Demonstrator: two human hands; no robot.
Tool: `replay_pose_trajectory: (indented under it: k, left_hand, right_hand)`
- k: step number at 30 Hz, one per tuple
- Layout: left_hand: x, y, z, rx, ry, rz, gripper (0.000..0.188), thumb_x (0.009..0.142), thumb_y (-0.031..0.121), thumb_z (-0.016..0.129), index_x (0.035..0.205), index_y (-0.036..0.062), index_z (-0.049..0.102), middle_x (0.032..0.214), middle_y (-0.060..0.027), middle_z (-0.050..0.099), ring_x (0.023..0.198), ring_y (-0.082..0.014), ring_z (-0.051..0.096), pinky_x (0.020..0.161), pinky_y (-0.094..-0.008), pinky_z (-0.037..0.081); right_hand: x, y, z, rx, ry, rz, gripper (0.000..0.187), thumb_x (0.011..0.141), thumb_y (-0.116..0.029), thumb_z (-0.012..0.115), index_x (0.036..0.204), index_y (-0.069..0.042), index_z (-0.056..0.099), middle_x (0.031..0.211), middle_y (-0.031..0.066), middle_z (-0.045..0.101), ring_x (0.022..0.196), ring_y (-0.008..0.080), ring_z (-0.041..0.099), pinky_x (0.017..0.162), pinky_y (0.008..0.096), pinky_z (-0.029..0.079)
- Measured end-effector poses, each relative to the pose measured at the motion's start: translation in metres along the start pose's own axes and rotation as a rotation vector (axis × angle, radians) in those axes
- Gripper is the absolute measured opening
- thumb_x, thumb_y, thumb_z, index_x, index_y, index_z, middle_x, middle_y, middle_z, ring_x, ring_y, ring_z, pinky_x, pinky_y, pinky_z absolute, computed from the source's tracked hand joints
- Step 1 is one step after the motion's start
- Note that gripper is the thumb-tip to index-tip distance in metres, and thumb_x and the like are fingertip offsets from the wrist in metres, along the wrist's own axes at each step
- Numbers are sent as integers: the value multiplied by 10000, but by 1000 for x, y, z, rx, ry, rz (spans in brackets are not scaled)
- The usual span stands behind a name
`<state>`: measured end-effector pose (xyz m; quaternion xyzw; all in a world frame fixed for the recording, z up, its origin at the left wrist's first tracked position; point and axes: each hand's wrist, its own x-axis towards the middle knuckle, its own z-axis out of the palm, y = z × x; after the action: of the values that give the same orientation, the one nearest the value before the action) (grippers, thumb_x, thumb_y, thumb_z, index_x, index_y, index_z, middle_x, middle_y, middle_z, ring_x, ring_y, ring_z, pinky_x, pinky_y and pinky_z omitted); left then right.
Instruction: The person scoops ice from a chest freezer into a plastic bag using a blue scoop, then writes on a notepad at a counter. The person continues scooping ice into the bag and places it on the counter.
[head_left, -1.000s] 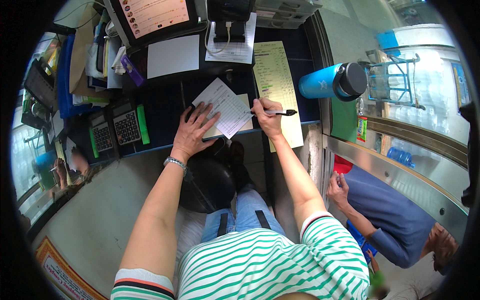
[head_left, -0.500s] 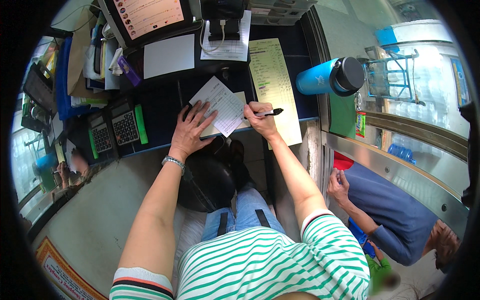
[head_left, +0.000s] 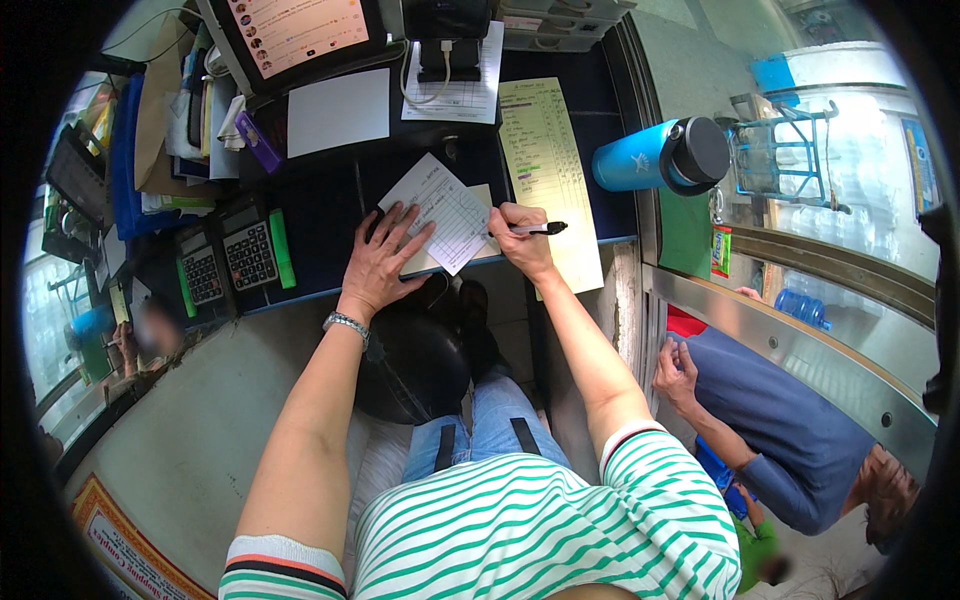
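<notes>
A white lined form is lying askew near the front edge of the table, with 1 corner pointing toward the person. A pale yellow slip is showing from beneath it. The left hand is resting palm down on the form's left side, its fingers spreading apart and pressing flat rather than gripping. The right hand is closing its fingers around a pen, whose dark end is pointing to the right; whether the tip is touching the form, I cannot tell. Just beyond that hand, a long yellow sheet is lying on the table, and a blue bottle is standing or lying to its right; its exact footing isn't showing clearly.

I'm judging the form to be light, thin and limp, likely sliding or creasing under a sideways push, so broad pressure near its left edge is looking sounder than pinching a corner. The pen is looking light, stiff and smooth; its barrel, close to the writing end, is offering the best hold. 2 calculators are sitting left of the left hand.
</notes>
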<state>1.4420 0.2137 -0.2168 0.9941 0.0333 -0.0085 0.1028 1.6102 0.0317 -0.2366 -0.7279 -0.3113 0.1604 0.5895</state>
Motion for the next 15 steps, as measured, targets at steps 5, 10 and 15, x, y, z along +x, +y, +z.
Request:
replay_pose_trajectory:
  k: [5,10,15]
  left_hand:
    - [0,0,-1,11,13,7,855,660,474,770,1400,335,365,1479,3,332,1370,-199,298,1139,-464,228]
    - [0,1,-2,14,11,7,851,661,474,768,1398,332,369,1474,0,338,1367,-205,304,1136,-465,231]
    - [0,1,-1,10,21,11,847,658,460,770,1396,327,376,1469,-3,346,1363,-207,312,1131,-466,234]
  right_hand:
    - [-1,1,0,-4,14,4,389,875,-105,602,545,1,425,486,19,411,463,67,352,447,268,282]
    - [0,0,-1,49,60,31,375,883,-92,592,553,9,445,483,21,413,452,80,348,450,274,285]
    - [2,0,1,-24,109,-42,387,859,-62,602,540,-8,388,474,27,346,435,90,313,433,293,253]
